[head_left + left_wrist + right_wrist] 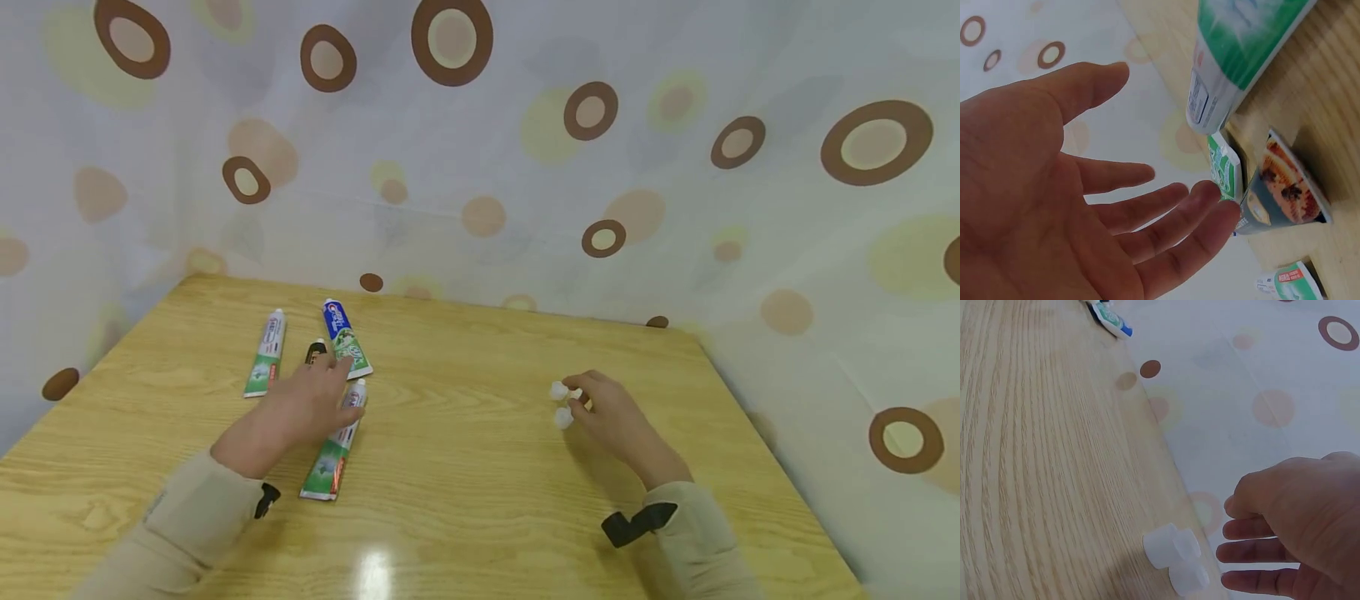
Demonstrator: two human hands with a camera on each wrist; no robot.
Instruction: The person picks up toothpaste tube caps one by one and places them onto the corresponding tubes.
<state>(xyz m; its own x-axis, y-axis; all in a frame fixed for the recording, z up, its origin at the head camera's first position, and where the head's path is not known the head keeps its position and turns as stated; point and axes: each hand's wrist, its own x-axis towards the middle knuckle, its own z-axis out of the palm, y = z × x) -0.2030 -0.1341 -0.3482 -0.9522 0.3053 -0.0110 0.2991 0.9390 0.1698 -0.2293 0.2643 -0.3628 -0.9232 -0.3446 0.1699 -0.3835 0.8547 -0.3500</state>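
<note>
My left hand [307, 404] hovers over several toothpaste tubes with its fingers loosely extended and nothing in them. Under its thumb lies a white-and-green toothpaste tube [326, 467]. A dark toothpaste tube [1288, 187] with an orange picture is near the fingertips, mostly hidden by the hand in the head view. Just beyond is a blue-and-green toothpaste tube [341, 329]; another white-and-green toothpaste tube [265, 354] lies to the left. On the right, my right hand [611, 417] is beside three small white caps [1160, 545], its fingers relaxed and apart from them in the right wrist view.
The wooden table [457, 467] carries the tubes on its left and the caps on its right. A patterned sheet [480, 167] with brown rings stands along the back and sides. Dark straps [637, 525] sit on both sleeves.
</note>
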